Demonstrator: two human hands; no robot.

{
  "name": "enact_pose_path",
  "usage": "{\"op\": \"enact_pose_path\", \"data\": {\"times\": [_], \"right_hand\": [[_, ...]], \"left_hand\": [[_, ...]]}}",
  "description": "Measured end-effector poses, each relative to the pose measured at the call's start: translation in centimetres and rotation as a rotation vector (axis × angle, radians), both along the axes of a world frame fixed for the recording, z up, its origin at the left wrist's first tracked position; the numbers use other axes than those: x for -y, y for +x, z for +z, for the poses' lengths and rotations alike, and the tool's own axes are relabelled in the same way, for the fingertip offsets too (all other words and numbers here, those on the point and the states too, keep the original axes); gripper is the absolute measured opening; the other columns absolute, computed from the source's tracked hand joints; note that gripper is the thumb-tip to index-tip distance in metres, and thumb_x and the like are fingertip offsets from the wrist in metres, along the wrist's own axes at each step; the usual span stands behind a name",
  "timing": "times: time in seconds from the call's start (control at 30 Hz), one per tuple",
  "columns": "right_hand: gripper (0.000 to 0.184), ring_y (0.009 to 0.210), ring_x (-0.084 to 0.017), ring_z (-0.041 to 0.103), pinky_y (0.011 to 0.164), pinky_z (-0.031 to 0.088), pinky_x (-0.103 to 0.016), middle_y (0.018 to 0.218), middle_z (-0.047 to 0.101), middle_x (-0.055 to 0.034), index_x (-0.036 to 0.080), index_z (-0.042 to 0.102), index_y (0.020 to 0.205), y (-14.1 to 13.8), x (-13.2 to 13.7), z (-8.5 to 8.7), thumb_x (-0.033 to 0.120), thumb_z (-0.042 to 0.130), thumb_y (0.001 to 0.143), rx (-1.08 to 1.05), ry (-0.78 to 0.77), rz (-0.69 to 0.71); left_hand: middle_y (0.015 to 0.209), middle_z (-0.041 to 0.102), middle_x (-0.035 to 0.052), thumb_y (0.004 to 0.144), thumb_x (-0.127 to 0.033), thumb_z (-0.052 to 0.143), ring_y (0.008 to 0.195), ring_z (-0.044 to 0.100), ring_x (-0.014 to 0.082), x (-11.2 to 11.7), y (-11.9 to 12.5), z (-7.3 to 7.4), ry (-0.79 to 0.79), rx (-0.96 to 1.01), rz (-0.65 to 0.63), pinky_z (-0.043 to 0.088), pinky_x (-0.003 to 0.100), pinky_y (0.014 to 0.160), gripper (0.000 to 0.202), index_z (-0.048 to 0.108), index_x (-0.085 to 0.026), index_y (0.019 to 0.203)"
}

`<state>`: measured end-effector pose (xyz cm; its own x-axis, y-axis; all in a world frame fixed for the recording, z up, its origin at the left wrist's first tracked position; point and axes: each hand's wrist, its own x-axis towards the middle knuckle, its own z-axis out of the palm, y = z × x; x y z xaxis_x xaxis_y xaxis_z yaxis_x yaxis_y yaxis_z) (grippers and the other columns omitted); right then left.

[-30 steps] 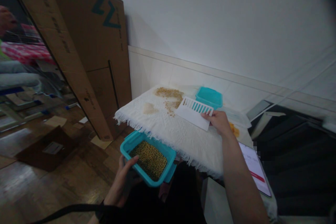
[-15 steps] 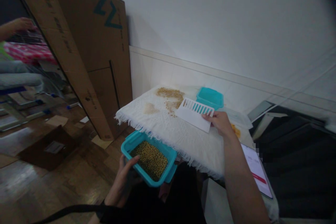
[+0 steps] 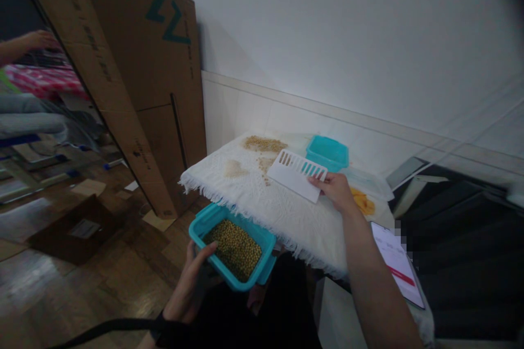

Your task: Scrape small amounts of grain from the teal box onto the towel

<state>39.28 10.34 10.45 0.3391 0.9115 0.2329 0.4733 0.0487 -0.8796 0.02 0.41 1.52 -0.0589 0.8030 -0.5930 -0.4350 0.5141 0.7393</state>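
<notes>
My left hand (image 3: 192, 283) grips the near corner of a teal plastic box (image 3: 262, 240) filled with yellow-brown beans, held just below the fringed front edge of a white cloth (image 3: 282, 212) on the table. My right hand (image 3: 336, 191) pinches a white slotted plastic scraper (image 3: 295, 175) by its right end, tilted over the cloth. The scraper's far left part covers some of the loose beans (image 3: 264, 144) scattered at the back of the cloth. A small pale heap (image 3: 234, 169) lies to the left of them.
A second teal box (image 3: 327, 152) sits at the back of the table by the wall. Orange pieces (image 3: 362, 202) and a tablet (image 3: 397, 262) lie right of my right arm. A large cardboard sheet (image 3: 135, 65) leans at the left. Another person's arm shows far left.
My right hand has shifted the scraper a little to the left and toward the beans, so it now overlaps the lower bean patch. The left hand and its box have stayed put.
</notes>
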Motion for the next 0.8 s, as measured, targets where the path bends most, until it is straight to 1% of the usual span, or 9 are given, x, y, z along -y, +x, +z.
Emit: {"op": "enact_pose_path", "data": {"times": [0.17,0.3,0.43,0.57,0.67,0.8], "right_hand": [[0.052,0.077,-0.030,0.075,0.064,0.057,-0.038,0.083,0.082,-0.0102,0.016,0.084,0.085,-1.3,-0.7,-0.7,0.065,0.080,0.068,0.135,0.050,0.009],[0.043,0.074,-0.028,0.074,0.063,0.055,-0.035,0.080,0.082,-0.0079,0.018,0.084,0.082,-2.1,-0.9,-0.7,0.060,0.078,0.074,0.212,0.043,0.025],[0.039,0.073,-0.027,0.074,0.064,0.055,-0.034,0.079,0.082,-0.0066,0.018,0.084,0.080,-2.4,-0.9,-0.6,0.057,0.079,0.075,0.229,0.047,0.031],[0.038,0.073,-0.027,0.073,0.065,0.055,-0.033,0.077,0.081,-0.0051,0.019,0.084,0.080,-2.7,-1.0,-0.9,0.056,0.078,0.076,0.239,0.046,0.027],[0.037,0.071,-0.026,0.072,0.065,0.054,-0.033,0.074,0.080,-0.0046,0.019,0.084,0.079,-2.7,-1.0,-1.0,0.055,0.077,0.076,0.264,0.031,0.055],[0.040,0.074,-0.027,0.072,0.066,0.054,-0.035,0.079,0.081,-0.0064,0.019,0.084,0.082,-2.7,-0.9,-1.0,0.058,0.075,0.076,0.249,0.053,0.081]], "left_hand": [[0.119,0.068,0.0071,0.077,-0.039,0.084,0.093,0.077,0.0284,0.0,0.0,-0.1,-0.005,-0.024,-0.005,0.064,0.049,0.079,0.066,0.050,-0.039,0.134],[0.118,0.067,0.0066,0.077,-0.041,0.083,0.095,0.076,0.0298,0.0,0.0,-0.3,-0.009,-0.018,-0.014,0.063,0.050,0.079,0.068,0.048,-0.041,0.136],[0.116,0.068,0.0072,0.075,-0.040,0.085,0.094,0.077,0.0304,-0.1,0.0,-0.3,-0.019,-0.014,0.011,0.063,0.051,0.080,0.071,0.048,-0.040,0.136],[0.115,0.068,0.0073,0.077,-0.041,0.083,0.094,0.076,0.0314,0.0,0.0,-0.1,-0.014,-0.028,-0.015,0.064,0.052,0.078,0.067,0.048,-0.040,0.135],[0.119,0.068,0.0078,0.079,-0.041,0.082,0.094,0.077,0.0309,0.0,-0.1,-0.1,-0.004,-0.020,-0.034,0.064,0.051,0.078,0.067,0.047,-0.040,0.136],[0.123,0.068,0.0083,0.080,-0.040,0.082,0.096,0.077,0.0301,0.1,-0.1,-0.1,0.001,-0.015,-0.030,0.064,0.050,0.079,0.066,0.047,-0.040,0.136]]}}
